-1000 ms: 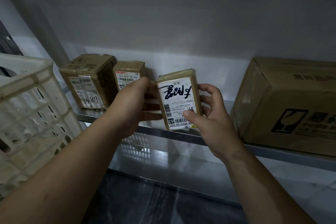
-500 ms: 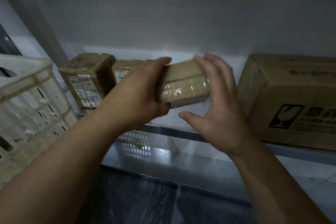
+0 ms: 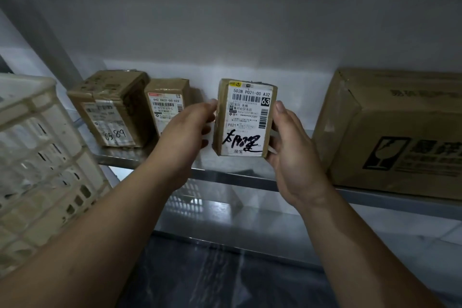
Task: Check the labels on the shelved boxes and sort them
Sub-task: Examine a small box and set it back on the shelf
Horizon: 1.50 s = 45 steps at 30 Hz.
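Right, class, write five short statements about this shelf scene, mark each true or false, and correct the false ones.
1. The left hand and the right hand both hold the small box. True.
2. The small box's label shows the number 63. True.
3. The small box lies inside the white crate. False: it is in the hands at the shelf, and the crate stands off to the left.
4. The large carton with the glass symbol stands left of the small box. False: it stands to the right.
5. Two other labelled boxes stand on the shelf left of the small box. True.
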Available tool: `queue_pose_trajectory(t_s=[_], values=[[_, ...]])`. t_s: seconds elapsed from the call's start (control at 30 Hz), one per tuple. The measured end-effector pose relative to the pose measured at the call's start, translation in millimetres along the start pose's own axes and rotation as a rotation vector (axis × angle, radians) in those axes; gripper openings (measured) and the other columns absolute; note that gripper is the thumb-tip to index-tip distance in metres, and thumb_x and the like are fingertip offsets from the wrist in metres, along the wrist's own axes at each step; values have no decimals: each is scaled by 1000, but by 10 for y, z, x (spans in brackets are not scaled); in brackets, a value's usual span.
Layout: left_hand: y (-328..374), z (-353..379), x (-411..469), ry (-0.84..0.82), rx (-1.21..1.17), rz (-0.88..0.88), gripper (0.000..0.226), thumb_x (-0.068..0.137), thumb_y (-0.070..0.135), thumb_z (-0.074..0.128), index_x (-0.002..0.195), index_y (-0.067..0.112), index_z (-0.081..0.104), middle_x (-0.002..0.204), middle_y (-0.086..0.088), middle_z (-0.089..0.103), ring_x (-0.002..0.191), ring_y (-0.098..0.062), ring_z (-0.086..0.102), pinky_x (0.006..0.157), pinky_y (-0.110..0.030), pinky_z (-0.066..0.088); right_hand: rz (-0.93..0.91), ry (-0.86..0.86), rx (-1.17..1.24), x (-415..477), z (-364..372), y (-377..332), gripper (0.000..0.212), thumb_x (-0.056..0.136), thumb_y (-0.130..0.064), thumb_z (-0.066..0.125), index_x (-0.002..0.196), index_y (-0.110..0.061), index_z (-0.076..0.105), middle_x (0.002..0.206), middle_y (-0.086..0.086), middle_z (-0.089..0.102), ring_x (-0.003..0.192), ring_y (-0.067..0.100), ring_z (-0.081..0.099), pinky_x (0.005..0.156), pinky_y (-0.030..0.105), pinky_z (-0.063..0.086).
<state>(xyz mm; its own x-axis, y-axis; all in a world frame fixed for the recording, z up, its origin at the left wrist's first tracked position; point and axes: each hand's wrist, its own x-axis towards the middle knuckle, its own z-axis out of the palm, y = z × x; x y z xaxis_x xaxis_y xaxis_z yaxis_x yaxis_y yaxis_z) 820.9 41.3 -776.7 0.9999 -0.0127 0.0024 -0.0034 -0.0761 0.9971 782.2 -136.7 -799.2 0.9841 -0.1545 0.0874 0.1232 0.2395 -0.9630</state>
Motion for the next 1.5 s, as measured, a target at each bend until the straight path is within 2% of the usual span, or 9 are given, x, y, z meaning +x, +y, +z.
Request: queue_pose_trajectory(t_s=[0.17, 0.5, 0.67, 0.77, 0.93, 1.1, 1.3, 1.4, 1.5], values=[[-49, 60, 26, 98, -60, -127, 43, 114, 41, 45, 115, 12, 77, 102, -4, 84, 101, -26, 80, 92, -42, 60, 66, 19, -72, 38, 36, 115, 44, 109, -61, 50, 134, -26, 60, 109, -15, 81, 105, 4, 77, 106, 47, 60], [-109, 81, 52, 119, -128, -191, 38, 114, 35, 46, 115, 10, 76, 103, -6, 84, 101, -25, 81, 90, -42, 62, 82, 44, -63, 84, 37, 165, 45, 109, -64, 45, 134, -29, 61, 107, -16, 81, 100, 2, 77, 94, 39, 62], [-107, 74, 76, 120, -137, -196, 35, 113, 30, 47, 112, 10, 76, 100, -5, 84, 99, -25, 80, 85, -40, 62, 87, 19, -67, 102, 9, 184, 44, 110, -62, 44, 134, -28, 61, 106, -16, 81, 98, 1, 78, 78, 25, 61], [-101, 72, 72, 112, -128, -197, 34, 112, 27, 46, 110, 10, 76, 98, -4, 84, 99, -25, 80, 82, -38, 61, 88, 23, -63, 107, 14, 184, 46, 109, -63, 45, 134, -28, 61, 107, -15, 82, 100, 2, 78, 85, 30, 61], [-96, 80, 78, 115, -81, -188, 34, 111, 27, 46, 111, 12, 76, 100, -4, 84, 101, -25, 79, 87, -41, 63, 95, 18, -82, 141, 11, 236, 47, 109, -63, 46, 135, -26, 61, 108, -16, 81, 101, 1, 77, 87, 31, 59], [-88, 138, 163, 148, 0, -154, 36, 106, 38, 46, 96, 21, 76, 110, -7, 79, 109, -30, 73, 106, -58, 56, 95, 29, -120, 211, 31, 274, 44, 111, -58, 45, 136, -23, 58, 110, -12, 77, 81, -15, 71, 57, 5, 50], [-133, 271, 264, 166, -164, -195, 47, 110, 27, 46, 79, 20, 80, 90, 0, 83, 103, -25, 75, 97, -45, 62, 50, 124, -101, 494, 227, 248, 58, 97, -74, 58, 128, -25, 57, 116, 0, 80, 103, 16, 80, 92, 50, 66], [-66, 305, 306, 199, -188, -191, 40, 113, 23, 46, 82, 18, 71, 64, 10, 76, 82, -15, 72, 79, -32, 58, 44, 164, -67, 635, 306, 326, 70, 83, -81, 64, 124, -25, 57, 115, 3, 80, 106, 24, 80, 97, 57, 64], [-146, 271, 360, 224, -156, -185, 37, 109, 24, 48, 83, 16, 73, 75, -2, 79, 94, -31, 76, 87, -46, 62, 45, 190, -128, 693, 354, 472, 58, 90, -77, 64, 118, -26, 58, 115, 0, 78, 108, 19, 77, 99, 50, 62]])
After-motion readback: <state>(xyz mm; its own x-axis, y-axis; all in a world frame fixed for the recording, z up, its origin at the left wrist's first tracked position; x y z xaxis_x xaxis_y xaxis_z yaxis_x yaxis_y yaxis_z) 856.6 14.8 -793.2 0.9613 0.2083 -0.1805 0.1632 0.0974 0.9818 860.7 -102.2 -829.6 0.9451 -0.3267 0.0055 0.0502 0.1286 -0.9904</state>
